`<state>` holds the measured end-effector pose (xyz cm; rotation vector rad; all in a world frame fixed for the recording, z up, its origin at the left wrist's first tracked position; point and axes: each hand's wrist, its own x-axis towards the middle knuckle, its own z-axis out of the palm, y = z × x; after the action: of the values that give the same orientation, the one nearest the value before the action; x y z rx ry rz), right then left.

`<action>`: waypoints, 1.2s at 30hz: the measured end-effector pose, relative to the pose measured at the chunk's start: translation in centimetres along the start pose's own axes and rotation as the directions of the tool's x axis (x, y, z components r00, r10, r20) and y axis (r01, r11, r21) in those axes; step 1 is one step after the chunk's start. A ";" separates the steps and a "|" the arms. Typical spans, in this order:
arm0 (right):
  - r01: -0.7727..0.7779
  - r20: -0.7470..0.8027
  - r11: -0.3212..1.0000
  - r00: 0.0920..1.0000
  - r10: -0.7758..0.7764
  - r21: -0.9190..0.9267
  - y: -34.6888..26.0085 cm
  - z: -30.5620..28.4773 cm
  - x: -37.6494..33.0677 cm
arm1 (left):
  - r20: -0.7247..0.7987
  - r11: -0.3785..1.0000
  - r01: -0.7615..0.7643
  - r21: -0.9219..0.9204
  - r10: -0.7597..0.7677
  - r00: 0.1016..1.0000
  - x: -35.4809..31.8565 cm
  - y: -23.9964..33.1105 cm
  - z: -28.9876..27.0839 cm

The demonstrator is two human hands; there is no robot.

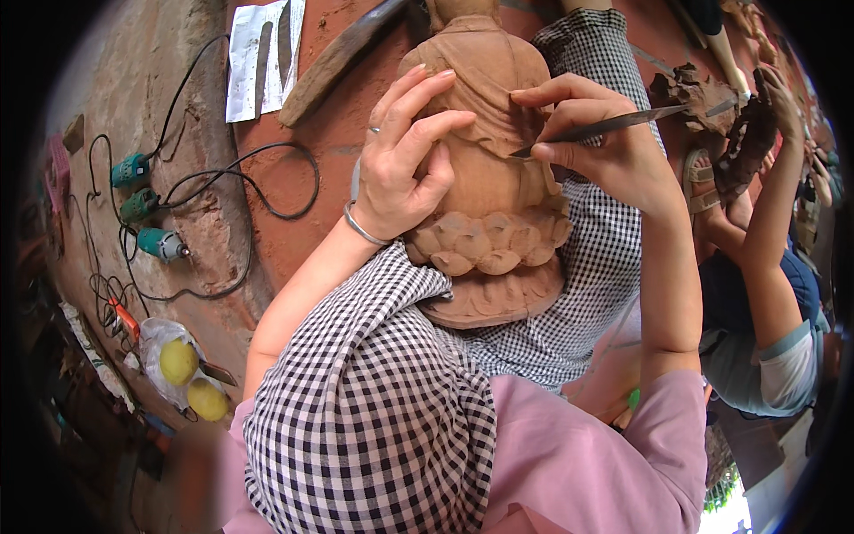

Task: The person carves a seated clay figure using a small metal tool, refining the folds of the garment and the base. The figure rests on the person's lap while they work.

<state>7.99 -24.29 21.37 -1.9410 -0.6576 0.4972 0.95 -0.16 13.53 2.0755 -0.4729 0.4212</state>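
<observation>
A reddish-brown clay statue [494, 191] with carved robe folds and a lotus-petal base lies across my lap on black-and-white checked cloth. Its upper end is cut off by the picture's edge. My left hand [405, 156], a silver bangle at the wrist, rests with spread fingers on the statue's left side. In my right hand [614, 147] is a slim dark metal carving tool [642, 118], pinched between thumb and fingers. The tool's tip touches or nearly touches the folds at mid-body; I cannot tell which. My right index finger reaches the statue's right edge.
To the left lie green power tools [163, 243] with looping black cables [267, 214]. Two dark blades lie on white paper [242, 89] near a wooden bar [334, 71]. Yellow fruits [179, 362] sit in plastic. At right, another person's hand [783, 105] holds a dark jagged piece [750, 133].
</observation>
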 end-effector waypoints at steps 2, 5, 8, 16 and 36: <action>0.013 0.031 0.999 0.999 -0.012 -0.043 -0.5 -0.2 0.2 | 0.001 1.000 0.001 0.000 -0.001 1.000 0.0 0.0 0.0; -0.009 0.019 1.000 1.000 0.009 -0.017 0.4 -0.3 0.5 | -0.008 1.000 -0.007 0.010 0.007 1.000 -0.1 -0.1 0.1; -0.002 0.000 0.998 1.000 0.002 0.065 1.0 -0.2 0.0 | -0.005 1.000 -0.007 0.014 0.007 1.000 -0.1 -0.1 0.1; 0.064 0.024 0.997 0.998 -0.063 -0.030 0.8 -0.5 0.4 | -0.004 1.000 0.002 0.015 -0.002 1.000 -0.2 0.0 0.1; 0.056 -0.071 0.998 0.996 -0.055 0.002 0.3 0.5 0.1 | 0.009 1.000 0.001 -0.016 -0.001 1.000 0.0 0.0 0.1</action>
<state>7.90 -23.99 20.90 -1.9220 -0.6625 0.3933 0.91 -0.22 13.52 2.0630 -0.4791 0.4068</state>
